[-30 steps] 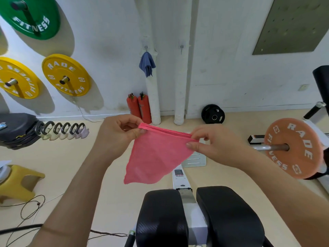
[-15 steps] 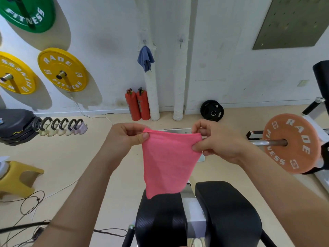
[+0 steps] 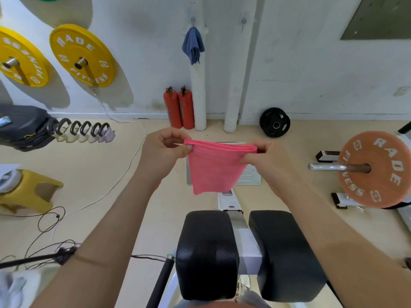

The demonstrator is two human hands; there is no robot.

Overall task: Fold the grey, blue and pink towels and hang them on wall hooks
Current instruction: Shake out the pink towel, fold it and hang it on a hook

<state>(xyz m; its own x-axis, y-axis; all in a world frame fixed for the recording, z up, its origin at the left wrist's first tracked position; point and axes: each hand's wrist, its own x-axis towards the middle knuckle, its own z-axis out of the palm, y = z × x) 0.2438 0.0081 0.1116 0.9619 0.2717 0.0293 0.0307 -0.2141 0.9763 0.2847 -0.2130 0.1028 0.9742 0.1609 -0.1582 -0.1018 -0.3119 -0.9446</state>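
A folded pink towel (image 3: 214, 167) hangs in the air in front of me, its top edge stretched level. My left hand (image 3: 163, 150) pinches its left top corner. My right hand (image 3: 264, 157) pinches the right top corner. On the far wall a blue towel (image 3: 193, 47) hangs from a hook (image 3: 193, 20) over a white pipe. A second hook (image 3: 243, 21) to its right is bare. A pale cloth (image 3: 13, 287) shows blurred at the bottom left corner.
Black bench pads (image 3: 208, 254) sit right below my hands. Two red extinguishers (image 3: 179, 107) stand at the wall base. Yellow weight plates (image 3: 83, 55) hang at left, an orange plate on a bar (image 3: 373, 168) is at right. Cables (image 3: 51, 221) lie on the floor.
The towel's hanging part got shorter and its top edge now shows several layers. Both hands stayed at the top corners and the view tilted slightly downward.
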